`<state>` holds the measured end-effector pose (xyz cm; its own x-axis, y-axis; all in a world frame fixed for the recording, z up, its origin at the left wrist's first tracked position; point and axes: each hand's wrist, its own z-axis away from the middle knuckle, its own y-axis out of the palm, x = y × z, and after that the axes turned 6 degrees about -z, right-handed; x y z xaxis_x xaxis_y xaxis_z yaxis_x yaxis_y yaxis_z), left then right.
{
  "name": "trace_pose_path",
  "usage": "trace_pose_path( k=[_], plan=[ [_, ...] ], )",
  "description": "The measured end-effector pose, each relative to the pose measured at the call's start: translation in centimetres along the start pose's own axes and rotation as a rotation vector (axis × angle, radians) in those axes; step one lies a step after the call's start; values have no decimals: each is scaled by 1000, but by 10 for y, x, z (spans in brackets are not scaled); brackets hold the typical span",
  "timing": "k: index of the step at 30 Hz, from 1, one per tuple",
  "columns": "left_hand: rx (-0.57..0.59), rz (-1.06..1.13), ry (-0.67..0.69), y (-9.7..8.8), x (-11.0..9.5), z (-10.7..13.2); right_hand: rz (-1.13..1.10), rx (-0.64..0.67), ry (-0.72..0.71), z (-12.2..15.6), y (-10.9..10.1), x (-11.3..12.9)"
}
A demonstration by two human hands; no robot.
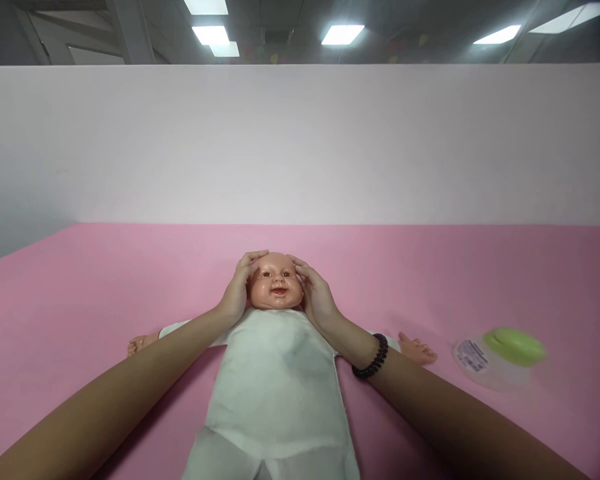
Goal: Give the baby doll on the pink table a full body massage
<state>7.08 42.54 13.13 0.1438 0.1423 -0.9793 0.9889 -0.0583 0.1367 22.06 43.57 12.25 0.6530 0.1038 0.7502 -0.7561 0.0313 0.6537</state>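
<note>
A baby doll (pixel 280 380) with a cloth body in white lies on its back, its arms spread to both sides. My left hand (pixel 241 283) cups the left side of the doll's head (pixel 276 293), with fingers curving over the temple towards the forehead. On the opposite side, my right hand (pixel 316 291) is laid against the cheek and temple in the same way. The head is held between both palms, facing up towards me. My forearms cross over the doll's outstretched arms and partly hide them. A black coiled band circles my right wrist.
To the right lies a clear plastic bottle (pixel 497 373) with a green cap and a printed label. Under everything is a pink mat (pixel 105 287). Behind it rises a white panel (pixel 300 143), with ceiling lights beyond.
</note>
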Motion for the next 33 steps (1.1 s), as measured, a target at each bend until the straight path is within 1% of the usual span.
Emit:
trace_pose_path(
  k=[2, 5, 7, 10, 12, 15, 16, 18, 22, 25, 29, 33],
  plan=[
    [-3, -2, 7, -1, 3, -2, 8, 13, -4, 0, 0, 0],
    [16, -31, 31, -5, 8, -6, 42, 77, -28, 2, -1, -1],
    [39, -63, 51, -8, 12, -7, 85, 155, -22, 6, -2, 1],
    [93, -108, 76, -15, 13, -6, 133, 308, 63, 9, -8, 7],
    [181, -155, 72, -21, 11, -4, 172, 392, 132, 10, -12, 13],
    [369, -220, 35, -30, 6, -2, 254, 466, 192, 10, -18, 20],
    [414, -230, 25, -32, 4, -2, 271, 471, 196, 10, -19, 22],
    [453, -239, 19, -35, 3, -2, 278, 462, 183, 11, -19, 23],
    [471, -258, 26, -36, 3, -3, 264, 448, 144, 13, -17, 21],
    [478, -261, 1, -37, 1, -4, 277, 462, 134, 11, -19, 19],
    [523, -269, -30, -40, -5, -4, 226, 469, 156, 9, -23, 19],
    [572, -273, -19, -43, -9, -6, 189, 460, 175, 10, -22, 20]
  ],
)
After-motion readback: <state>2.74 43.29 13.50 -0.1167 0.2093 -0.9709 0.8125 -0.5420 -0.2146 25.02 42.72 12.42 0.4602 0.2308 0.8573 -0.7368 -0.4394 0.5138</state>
